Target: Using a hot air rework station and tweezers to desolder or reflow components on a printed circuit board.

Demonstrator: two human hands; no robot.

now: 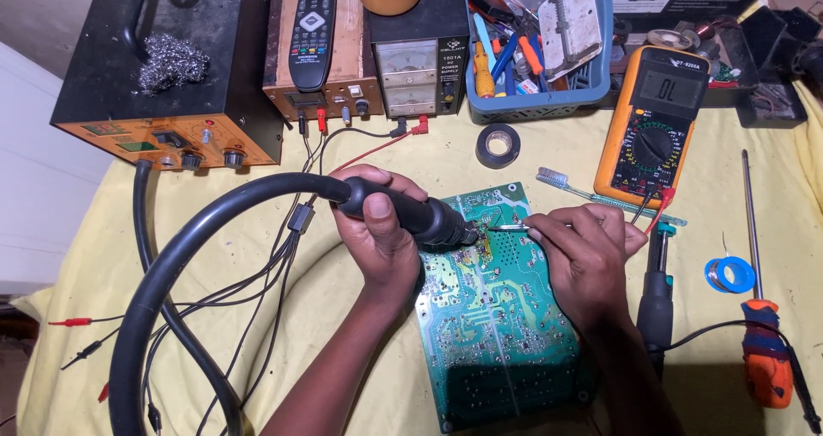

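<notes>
Forearms reach in from the counter's near edge to a green board (493, 316) lying solder side up on the yellow cloth (69, 273), near the middle of the counter. Left hand (377, 234) is clamped around the black handle of a hot-air wand (411, 216), its thick hose (171, 264) looping off to the station (163, 67) at the far left corner. Wand's nozzle points at a spot close to the board's far edge. Right hand (583, 252) pinches thin tweezers (506, 228), fingers closed on them, tips meeting the same spot just beside the nozzle.

By the look of it, the step in hand is heating a joint while the tweezers wait on a small part; whether the tips grip anything is too small to tell. Any next move calls for a steady nozzle, held just off the board, and a light, level pull or nudge with the tweezers only once the solder flows.

Beside the right wrist lies a solder sucker (657, 303); a multimeter (656, 123) sits beyond it, a screwdriver (763, 316) near the right edge, tape (498, 145) and a blue basket (540, 102) along the far edge.
</notes>
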